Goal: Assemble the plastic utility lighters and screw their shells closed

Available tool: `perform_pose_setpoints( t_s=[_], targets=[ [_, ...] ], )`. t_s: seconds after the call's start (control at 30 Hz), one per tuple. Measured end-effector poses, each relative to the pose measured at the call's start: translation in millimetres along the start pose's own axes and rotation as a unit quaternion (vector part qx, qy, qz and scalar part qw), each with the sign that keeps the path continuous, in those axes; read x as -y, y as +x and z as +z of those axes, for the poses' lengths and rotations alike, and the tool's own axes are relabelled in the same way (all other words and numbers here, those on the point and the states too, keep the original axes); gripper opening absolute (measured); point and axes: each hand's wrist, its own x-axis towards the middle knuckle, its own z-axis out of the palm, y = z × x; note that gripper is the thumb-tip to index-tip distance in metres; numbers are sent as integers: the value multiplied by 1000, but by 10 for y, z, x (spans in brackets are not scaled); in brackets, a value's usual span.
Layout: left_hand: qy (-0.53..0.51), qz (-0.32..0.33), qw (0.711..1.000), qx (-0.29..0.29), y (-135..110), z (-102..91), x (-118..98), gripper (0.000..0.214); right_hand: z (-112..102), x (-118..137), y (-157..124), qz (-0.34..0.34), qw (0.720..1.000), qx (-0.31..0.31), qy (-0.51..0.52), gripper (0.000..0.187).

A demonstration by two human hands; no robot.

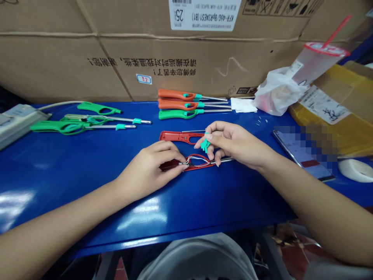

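An opened red gas lighter half (196, 168) lies on the blue table, with white wires looped in its trigger opening and a metal tube running right. My left hand (151, 167) is closed over its handle end, thumb and index finger pinching at the wire end inside. My right hand (233, 142) pinches a small teal plastic piece (205, 144) between thumb and index finger, just above the lighter. Its lower fingers are close to the metal tube; whether they touch it I cannot tell. Behind lies the matching red shell half (175, 136), partly hidden by my right hand.
Two orange lighters (175, 104) and a green lighter (173, 114) lie at the back. Green lighter parts (55, 126) are at left beside a power strip (17, 120). At right are a phone (303, 155), a bagged cup (317, 62) and a yellow package (335, 101).
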Motion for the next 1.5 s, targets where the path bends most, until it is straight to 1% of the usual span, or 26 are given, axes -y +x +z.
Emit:
perform_pose_setpoints(
  t_s=[0.1,0.17,0.23,0.3,0.33,0.43,0.5,0.63,0.8,0.9,1.03,1.17,1.33,1.5],
  targets=[
    [-3,6,1000,-8,5,-3,-3,6,19,8,16,32,998,-27,37,18],
    [-9,-5,1000,-17,-4,4,-5,5,31,8,25,45,997,-50,40,15],
    [-29,-22,999,-28,-16,11,-9,9,40,4,34,54,996,-57,29,14],
    [-45,-21,998,-35,-24,12,-15,15,43,-3,40,58,997,-54,10,14],
    [-47,-9,998,-33,-25,10,-18,17,42,-7,42,57,997,-53,2,15],
    [-40,56,997,-16,-16,-3,-21,19,31,-14,42,34,998,-52,-10,14],
    [-39,86,995,-10,-10,-6,-16,20,21,-16,40,23,998,-53,-14,14],
    [-37,90,995,-14,-15,6,-4,18,0,-26,37,37,997,-50,-37,16],
    [-30,97,995,-16,-44,23,-10,23,-22,-66,43,0,993,-22,-113,10],
    [-14,108,994,-26,-49,16,-19,22,-27,-77,43,-6,989,-5,-146,8],
    [10,90,995,-41,-35,-3,-30,20,-30,-74,29,-38,976,-7,-213,9],
    [8,66,997,-42,-20,-7,-37,19,-31,-73,8,-72,962,13,-263,10],
    [-10,22,999,-42,-1,-7,-44,20,5,-62,-12,-56,957,37,-282,12],
    [-48,19,998,-45,-5,-1,-16,19,31,-34,-33,-48,945,33,-323,19]
  ],
)
